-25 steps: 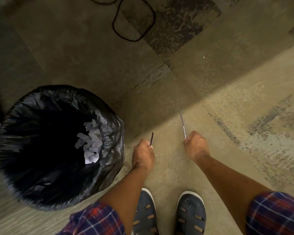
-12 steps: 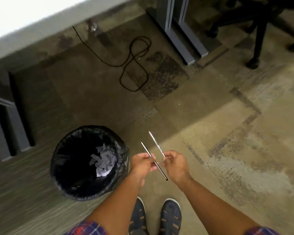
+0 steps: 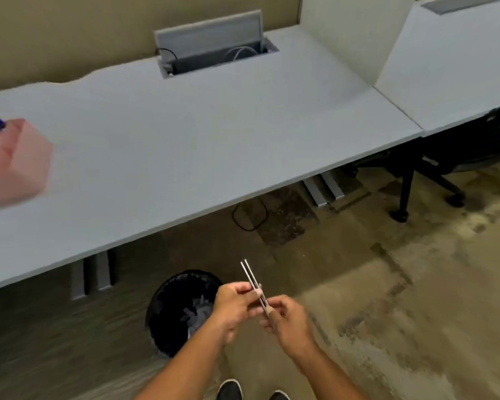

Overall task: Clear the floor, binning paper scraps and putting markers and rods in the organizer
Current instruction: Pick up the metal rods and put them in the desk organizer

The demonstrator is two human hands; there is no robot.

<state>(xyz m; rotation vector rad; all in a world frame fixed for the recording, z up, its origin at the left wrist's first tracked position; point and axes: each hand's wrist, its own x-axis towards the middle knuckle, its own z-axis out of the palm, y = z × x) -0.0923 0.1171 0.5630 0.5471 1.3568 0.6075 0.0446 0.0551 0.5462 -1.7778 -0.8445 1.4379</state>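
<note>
Both hands, left hand (image 3: 237,306) and right hand (image 3: 289,321), pinch two thin rods (image 3: 253,280) side by side above the bin (image 3: 168,313); the pink organizer (image 3: 18,163), blurred, seems to sit on the desk (image 3: 214,134).

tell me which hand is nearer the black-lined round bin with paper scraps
Left. The left hand hangs just past the black-lined round bin's right rim; the right hand is farther right, beyond it.
</note>
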